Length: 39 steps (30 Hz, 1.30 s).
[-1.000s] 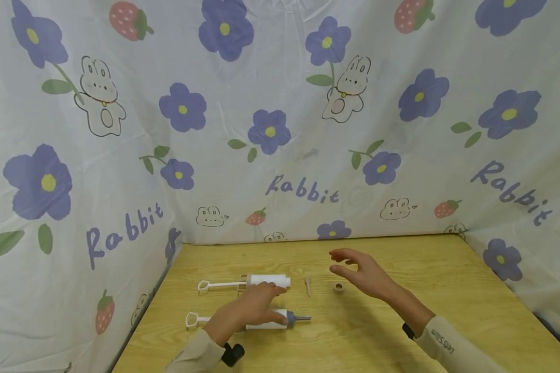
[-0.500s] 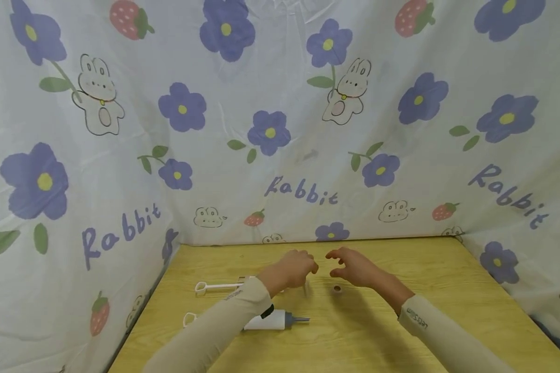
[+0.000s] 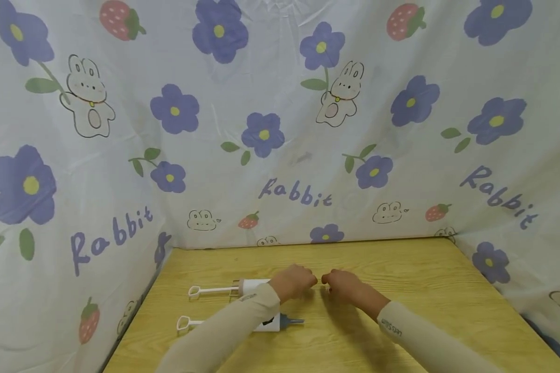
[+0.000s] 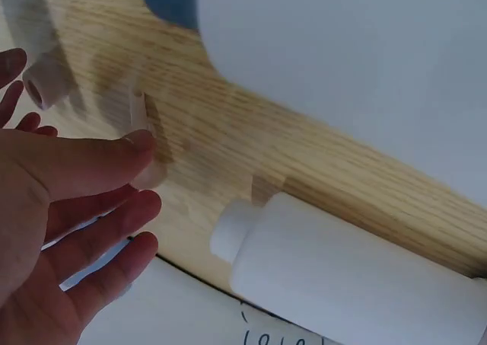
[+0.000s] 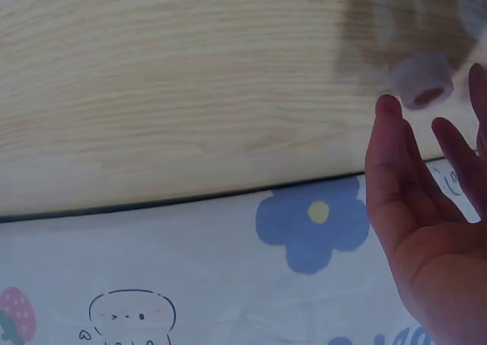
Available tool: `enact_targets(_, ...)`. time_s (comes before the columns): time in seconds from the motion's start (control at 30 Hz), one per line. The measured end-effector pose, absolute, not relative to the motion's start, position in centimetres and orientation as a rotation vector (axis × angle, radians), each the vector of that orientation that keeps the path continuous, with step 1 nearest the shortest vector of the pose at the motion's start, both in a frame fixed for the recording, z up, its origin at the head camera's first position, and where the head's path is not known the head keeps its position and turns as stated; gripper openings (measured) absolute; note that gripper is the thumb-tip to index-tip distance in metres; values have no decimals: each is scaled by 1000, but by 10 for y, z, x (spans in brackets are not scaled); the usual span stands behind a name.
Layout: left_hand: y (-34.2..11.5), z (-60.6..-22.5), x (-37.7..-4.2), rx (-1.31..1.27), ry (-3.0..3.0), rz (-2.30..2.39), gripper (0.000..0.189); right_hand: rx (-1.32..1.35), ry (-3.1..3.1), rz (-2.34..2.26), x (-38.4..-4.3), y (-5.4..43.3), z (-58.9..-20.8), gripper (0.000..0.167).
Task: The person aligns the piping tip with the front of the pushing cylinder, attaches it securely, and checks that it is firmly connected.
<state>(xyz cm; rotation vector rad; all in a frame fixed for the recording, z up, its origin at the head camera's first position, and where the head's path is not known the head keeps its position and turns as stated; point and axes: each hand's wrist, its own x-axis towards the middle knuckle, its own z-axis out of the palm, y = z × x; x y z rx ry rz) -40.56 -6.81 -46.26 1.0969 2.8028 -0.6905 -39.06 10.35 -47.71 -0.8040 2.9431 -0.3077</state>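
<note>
My left hand [image 3: 293,282] hangs low over the table. In the left wrist view its thumb crosses a small pale nozzle [image 4: 138,110], with the other fingers spread loosely below it. My right hand [image 3: 347,285] faces it a short way to the right. A small pale ring [image 5: 422,82] stands on the table just beyond the right fingertips, which are apart and not round it. Left of the hands lie two white syringes: the far one [image 3: 252,286] is partly behind my left hand, and the near one [image 3: 270,325], with a grey-blue tip [image 3: 291,321], is partly under my sleeve.
Both syringes have their looped plunger handles pointing left. The wooden table [image 3: 401,280] meets a white curtain [image 3: 280,160] printed with flowers and rabbits at its back edge and sides. My left forearm [image 3: 224,326] crosses over the near syringe.
From above the syringes, my left hand has moved right and away to the nozzle. My right hand has come down and slightly left toward the ring, now hidden in the head view.
</note>
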Motion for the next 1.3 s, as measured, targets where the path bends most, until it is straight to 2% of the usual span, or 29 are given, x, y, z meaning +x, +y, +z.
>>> enact_targets(0.2, -59, -470, -408, 1118, 2780, -780, 8, -855, 2957, -291, -387, 105, -488, 7)
enact_targets(0.43, -58, -474, -408, 1096, 2786, -836, 3, -905, 2977, -317, -384, 107, -496, 14)
enact_targets(0.57, -59, -474, -407, 1073, 2794, -826, 10, -881, 2970, -367, -385, 109, -496, 16)
enact_targets(0.73, -64, -465, -411, 1066, 2873, -677, 11, -856, 2956, -524, -389, 117, -487, 9)
enact_targets(0.9, -81, -450, -419, 1075, 3003, -199, 2, -808, 2925, -814, -390, 128, -461, 25)
enact_targets(1.03, -98, -438, -417, 1014, 3002, 436, 7, -763, 2950, -1028, -385, 132, -440, 29)
enact_targets(1.3, -121, -417, -388, 736, 2826, 1445, 6, -798, 2895, -1359, -371, 130, -419, 38)
